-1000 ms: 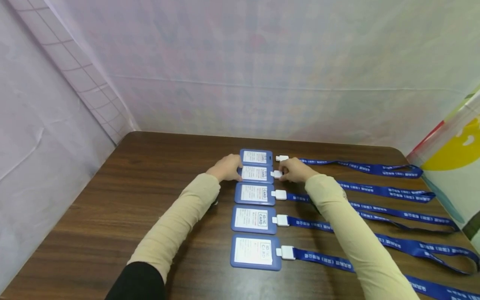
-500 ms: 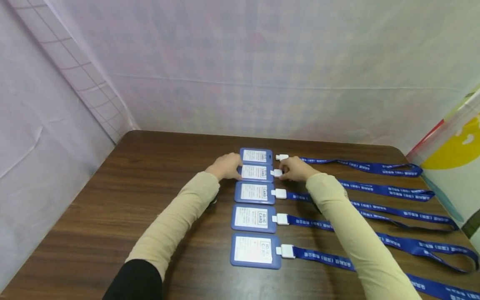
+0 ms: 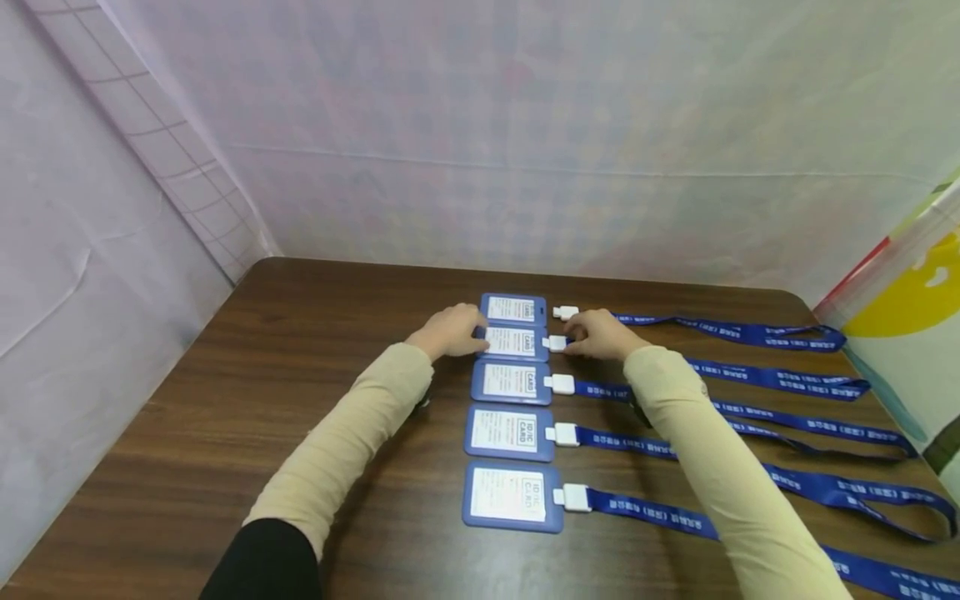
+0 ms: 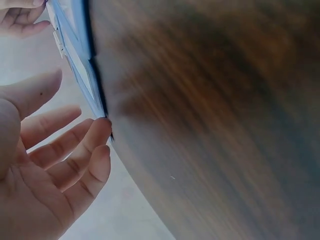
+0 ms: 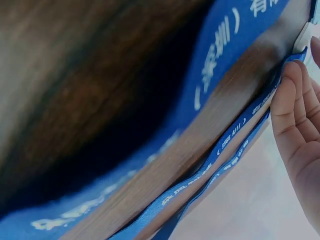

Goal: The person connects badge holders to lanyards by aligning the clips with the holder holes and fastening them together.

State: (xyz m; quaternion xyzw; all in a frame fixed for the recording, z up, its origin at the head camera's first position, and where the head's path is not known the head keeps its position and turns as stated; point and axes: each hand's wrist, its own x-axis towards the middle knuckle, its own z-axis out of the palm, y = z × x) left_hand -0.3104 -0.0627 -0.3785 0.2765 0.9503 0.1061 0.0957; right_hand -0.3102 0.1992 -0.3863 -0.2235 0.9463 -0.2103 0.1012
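Blue ID card holders lie in a column on the table. My left hand (image 3: 452, 331) is at the left edge of the second card holder from the back (image 3: 516, 342). In the left wrist view, its thumb stands apart from the relaxed fingers (image 4: 82, 150), and the fingertips are at a holder's edge. My right hand (image 3: 602, 335) is beside that holder's white clip (image 3: 557, 343). The right wrist view shows its fingers (image 5: 286, 95) nearly straight, touching the blue lanyard (image 5: 295, 57) just behind the clip. The rearmost holder (image 3: 514, 310) lies apart from its white clip (image 3: 567, 312).
Nearer to me, the other card holders (image 3: 513, 497) are joined to white clips and blue lanyards (image 3: 652, 510) stretching right across the brown table (image 3: 225, 400). My right forearm passes over several lanyards. White cloth (image 3: 480, 125) hangs behind the table and along its left side.
My right hand has eased slightly to the right, off the white clip, and its fingers have loosened. The left hand has shifted very little. The view has tilted slightly.
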